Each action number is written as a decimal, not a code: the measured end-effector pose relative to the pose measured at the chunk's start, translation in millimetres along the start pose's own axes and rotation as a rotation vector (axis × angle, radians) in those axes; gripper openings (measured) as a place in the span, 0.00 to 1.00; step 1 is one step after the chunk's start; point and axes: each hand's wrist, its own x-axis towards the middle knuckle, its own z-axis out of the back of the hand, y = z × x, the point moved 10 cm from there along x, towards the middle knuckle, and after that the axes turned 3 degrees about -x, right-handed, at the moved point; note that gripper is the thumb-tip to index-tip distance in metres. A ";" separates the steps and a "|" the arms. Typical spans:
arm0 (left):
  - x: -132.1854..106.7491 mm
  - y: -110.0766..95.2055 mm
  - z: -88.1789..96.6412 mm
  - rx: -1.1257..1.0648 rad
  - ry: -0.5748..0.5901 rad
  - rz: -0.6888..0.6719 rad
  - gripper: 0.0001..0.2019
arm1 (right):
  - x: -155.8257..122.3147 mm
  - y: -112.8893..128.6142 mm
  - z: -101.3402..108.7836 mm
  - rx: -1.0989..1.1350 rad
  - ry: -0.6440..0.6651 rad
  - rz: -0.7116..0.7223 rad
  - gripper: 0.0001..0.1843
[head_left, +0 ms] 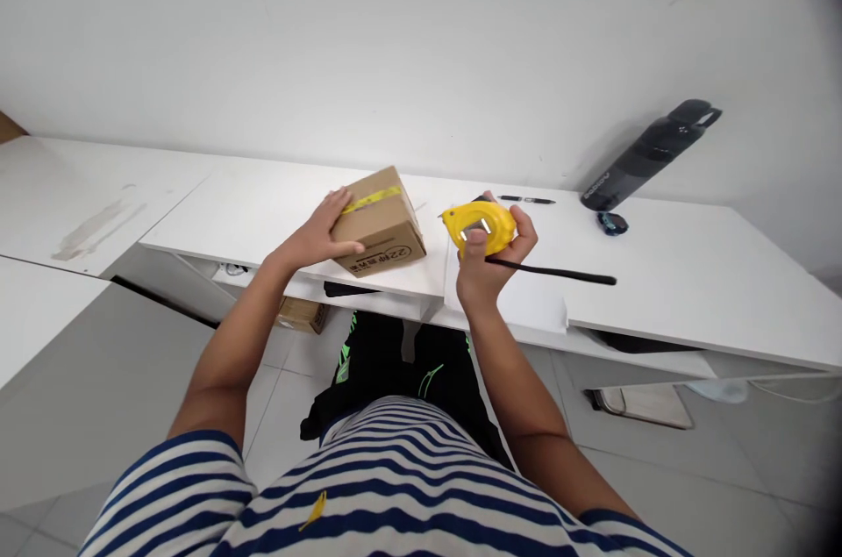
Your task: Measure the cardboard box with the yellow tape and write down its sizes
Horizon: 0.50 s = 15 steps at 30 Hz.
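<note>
A brown cardboard box with yellow tape across its top sits on the white desk. My left hand grips its left side, the thumb along the front face and the fingers over the top edge. In my right hand is a yellow tape measure, raised above the desk to the right of the box. A black wrist strap sticks out from it to the right. No long run of blade shows. Below the tape measure lies a white sheet of paper, partly covered by my hand.
Behind the tape measure a black pen lies on the desk. A dark bottle stands near the wall at right, with a small dark round object before it. Another cardboard box is under the desk.
</note>
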 end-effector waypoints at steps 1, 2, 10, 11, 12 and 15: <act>-14.9 18.3 4.9 -0.047 -0.056 0.020 0.57 | 1.4 -10.4 4.2 0.026 -0.032 -0.126 0.33; -29.9 36.6 6.8 -0.110 -0.111 0.056 0.56 | 1.5 -20.5 7.0 0.062 -0.055 -0.244 0.33; -59.9 73.5 -54.2 -0.527 -0.225 0.227 0.57 | 11.6 -44.0 -35.1 0.329 0.113 -0.513 0.30; -61.0 67.4 -40.6 -0.556 -0.363 0.248 0.53 | 15.5 -40.7 -42.8 0.354 0.143 -0.492 0.30; -64.4 57.6 -24.0 -0.570 -0.500 0.263 0.47 | 19.5 -36.0 -51.4 0.374 0.189 -0.465 0.29; -68.3 3.9 16.0 -0.556 -0.642 0.234 0.30 | 29.5 -16.2 -77.3 0.374 0.404 -0.354 0.27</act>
